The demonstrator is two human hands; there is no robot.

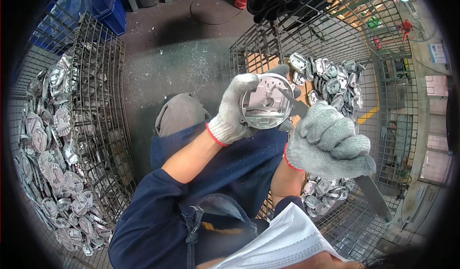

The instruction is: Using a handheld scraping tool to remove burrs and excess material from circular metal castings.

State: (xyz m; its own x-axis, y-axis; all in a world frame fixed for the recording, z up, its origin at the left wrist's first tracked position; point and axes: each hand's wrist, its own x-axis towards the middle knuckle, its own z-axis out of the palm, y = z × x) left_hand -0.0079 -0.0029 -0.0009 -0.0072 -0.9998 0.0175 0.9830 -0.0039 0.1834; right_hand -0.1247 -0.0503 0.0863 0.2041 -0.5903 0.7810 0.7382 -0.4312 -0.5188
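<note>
In front of my lap, my left hand (234, 107) in a grey knit glove grips a round silver metal casting (258, 96) by its rim, with its recessed face turned up. My gloved right hand (330, 140) is wrapped round a long flat metal file (374, 199). One tapered end of the file reaches over the casting's right part, its tip at the recessed face. The other end sticks out below my right fist. Whether the tip touches the metal, I cannot tell.
Many similar castings (60, 173) fill a wire cage (98, 125) on the left. A second wire cage (388, 101) on the right holds more castings (335, 84) on brown board. Blue bins (108, 10) stand at the far left. Speckled debris lies on the floor (187, 61).
</note>
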